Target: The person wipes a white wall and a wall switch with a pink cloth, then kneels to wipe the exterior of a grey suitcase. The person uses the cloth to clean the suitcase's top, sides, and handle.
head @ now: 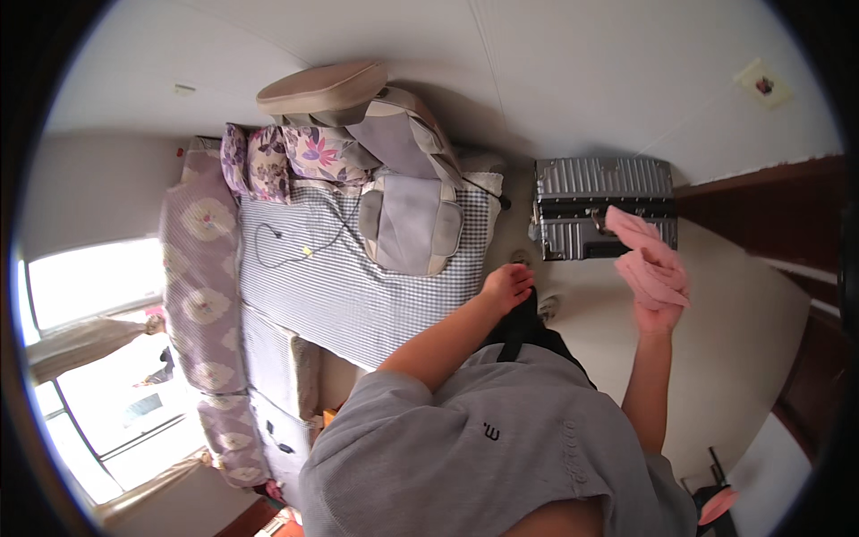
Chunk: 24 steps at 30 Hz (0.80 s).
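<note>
A crumpled pink cloth [651, 275] is gripped in my right hand [658, 317], which is raised on the right. From this angle its upper end overlaps the front of a ribbed grey hard-shell suitcase [604, 178]; whether the two touch I cannot tell. The suitcase stands on the floor against the wall, with dark latches and a handle on its near side. My left hand [509, 288] is empty, its fingers loosely bent and a little apart, in front of my dark trousers and near the edge of a checked sofa cover [402, 315].
On the sofa lie a grey-and-beige massage cushion [406, 225], a black cable [268, 265] and floral pillows [322, 154]. A flowered cover [208, 268] drapes the window-side backrest. Dark wooden doors [758, 201] border the floor [725, 349] at right. Near them is a pink round object [718, 505].
</note>
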Tool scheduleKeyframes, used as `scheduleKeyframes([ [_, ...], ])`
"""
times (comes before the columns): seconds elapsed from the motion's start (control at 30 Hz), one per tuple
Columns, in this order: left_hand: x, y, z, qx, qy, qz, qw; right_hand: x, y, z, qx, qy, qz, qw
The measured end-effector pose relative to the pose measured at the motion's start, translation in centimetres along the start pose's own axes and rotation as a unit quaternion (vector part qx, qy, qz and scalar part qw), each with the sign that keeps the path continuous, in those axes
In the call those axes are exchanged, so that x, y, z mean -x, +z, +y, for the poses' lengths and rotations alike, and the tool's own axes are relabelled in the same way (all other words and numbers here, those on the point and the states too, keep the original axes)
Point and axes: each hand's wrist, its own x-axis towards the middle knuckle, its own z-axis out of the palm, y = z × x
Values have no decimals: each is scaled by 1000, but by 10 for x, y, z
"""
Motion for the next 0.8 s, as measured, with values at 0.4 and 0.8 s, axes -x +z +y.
scheduleKeyframes([
  [0.4, 17, 27, -59, -346, 70, -78, 932, 124, -59, -11, -92, -44, 11, 995],
  [0.8, -108, 177, 40, -695, 546, -164, 437, 210, -29, 136, -371, -198, 322, 848],
])
